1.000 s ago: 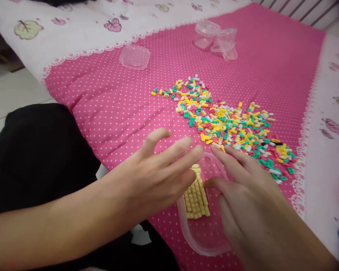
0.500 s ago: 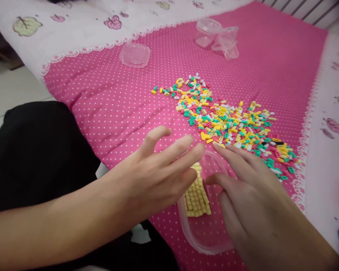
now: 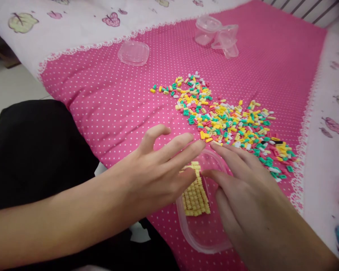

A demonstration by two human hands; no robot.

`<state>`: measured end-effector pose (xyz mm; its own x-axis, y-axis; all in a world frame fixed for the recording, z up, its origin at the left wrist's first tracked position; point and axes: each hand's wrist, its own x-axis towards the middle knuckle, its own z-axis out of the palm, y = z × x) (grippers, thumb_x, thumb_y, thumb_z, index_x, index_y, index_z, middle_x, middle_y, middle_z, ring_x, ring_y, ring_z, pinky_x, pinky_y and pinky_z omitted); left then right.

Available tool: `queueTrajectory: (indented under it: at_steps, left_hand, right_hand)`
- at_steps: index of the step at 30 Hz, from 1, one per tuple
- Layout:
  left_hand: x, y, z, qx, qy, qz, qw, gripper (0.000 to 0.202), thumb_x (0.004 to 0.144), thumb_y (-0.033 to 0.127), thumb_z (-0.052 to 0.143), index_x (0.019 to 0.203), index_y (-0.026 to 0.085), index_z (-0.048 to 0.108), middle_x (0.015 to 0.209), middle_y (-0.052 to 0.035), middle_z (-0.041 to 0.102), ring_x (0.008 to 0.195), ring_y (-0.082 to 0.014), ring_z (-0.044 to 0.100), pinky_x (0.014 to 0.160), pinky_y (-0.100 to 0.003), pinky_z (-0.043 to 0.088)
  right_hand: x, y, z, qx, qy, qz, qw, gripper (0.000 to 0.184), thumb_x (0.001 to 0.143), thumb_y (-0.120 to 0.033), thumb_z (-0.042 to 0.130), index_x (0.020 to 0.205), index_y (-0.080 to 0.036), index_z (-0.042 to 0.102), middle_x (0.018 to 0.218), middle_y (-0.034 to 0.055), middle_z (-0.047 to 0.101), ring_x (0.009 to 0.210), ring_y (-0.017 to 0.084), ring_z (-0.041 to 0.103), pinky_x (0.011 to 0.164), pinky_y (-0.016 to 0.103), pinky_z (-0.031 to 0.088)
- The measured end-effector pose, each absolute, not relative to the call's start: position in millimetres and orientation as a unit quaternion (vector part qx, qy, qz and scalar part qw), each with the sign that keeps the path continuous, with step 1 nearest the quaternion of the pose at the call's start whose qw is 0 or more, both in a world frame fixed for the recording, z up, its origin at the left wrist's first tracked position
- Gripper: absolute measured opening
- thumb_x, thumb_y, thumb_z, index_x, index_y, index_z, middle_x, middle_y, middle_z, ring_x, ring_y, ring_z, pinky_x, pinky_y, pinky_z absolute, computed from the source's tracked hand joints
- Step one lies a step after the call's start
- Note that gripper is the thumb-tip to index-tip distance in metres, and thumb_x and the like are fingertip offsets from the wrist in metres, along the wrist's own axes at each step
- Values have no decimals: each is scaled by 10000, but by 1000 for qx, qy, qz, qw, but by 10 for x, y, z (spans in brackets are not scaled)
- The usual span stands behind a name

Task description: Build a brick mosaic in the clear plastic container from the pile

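Seemingly penned yellow brick rows (image 3: 196, 201) within clear container (image 3: 207, 236), separate from loose bricks (image 3: 224, 120) | held left hand (image 3: 161, 167) and right hand (image 3: 238, 178) narrowly apart | could not tell grip

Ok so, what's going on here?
A person's left hand and right hand meet over a panel of joined yellow bricks in a clear plastic container; whether they grip it is hard to tell. Just beyond, loose coloured bricks lie spread on pink dotted cloth, with more clear plastic containers further back.
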<state>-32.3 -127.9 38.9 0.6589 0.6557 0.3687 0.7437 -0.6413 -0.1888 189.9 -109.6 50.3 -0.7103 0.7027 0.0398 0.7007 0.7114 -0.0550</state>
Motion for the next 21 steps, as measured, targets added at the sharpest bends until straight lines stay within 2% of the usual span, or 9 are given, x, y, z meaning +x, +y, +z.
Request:
queueTrajectory:
  at_steps: [3, 7, 9, 12, 18, 21]
  left_hand:
    - [-327, -1264, 395, -896, -392, -135, 160, 323, 1045, 222, 407, 1062, 267, 726, 1416, -35, 602, 1277, -227, 534, 1072, -494, 383]
    - [-341, -1238, 381, -899, -388, -147, 137, 295, 1025, 189, 399, 1032, 229, 691, 1406, -77, 605, 1275, -239, 544, 1052, -499, 377]
    - [-348, -1227, 365, -903, -383, -154, 121, 291, 1013, 178, 374, 1026, 204, 663, 1406, -102, 601, 1295, -244, 533, 1065, -509, 358]
    - [-359, -1218, 346, -905, -384, -147, 107, 265, 998, 172, 375, 1042, 191, 635, 1395, -97, 605, 1321, -234, 514, 1111, -504, 327]
    - [-360, -1229, 347, -905, -384, -143, 114, 235, 1001, 169, 378, 998, 194, 611, 1278, -88, 649, 1233, -251, 567, 1107, -526, 336]
    - [-352, -1227, 353, -905, -386, -140, 114, 252, 1002, 166, 363, 982, 195, 612, 1259, -87, 657, 1201, -252, 582, 1099, -527, 346]
  right_hand:
    - [1884, -1094, 516, -378, -925, 11, 30, 355, 921, -142, 425, 1150, -127, 696, 1446, 217, 534, 1341, 428, 480, 929, 640, 553]
    - [1985, -1122, 541, -357, -933, -14, 42, 283, 901, -173, 459, 1040, -169, 705, 1459, 210, 518, 1337, 442, 481, 885, 644, 565]
    - [2070, -1149, 535, -330, -942, -24, 46, 281, 872, -203, 498, 1065, -181, 701, 1470, 222, 498, 1324, 465, 482, 835, 650, 571]
    - [2161, -1192, 503, -299, -952, -43, 41, 351, 815, -248, 565, 1129, -169, 700, 1414, 262, 520, 1262, 491, 512, 753, 642, 577]
    - [2145, -1244, 473, -304, -952, -43, 2, 135, 771, -300, 632, 847, -215, 704, 1249, 237, 628, 1145, 466, 570, 725, 629, 565]
    - [2133, -1245, 484, -305, -951, -39, 5, 108, 772, -308, 635, 816, -225, 689, 1260, 230, 630, 1126, 456, 577, 740, 638, 557]
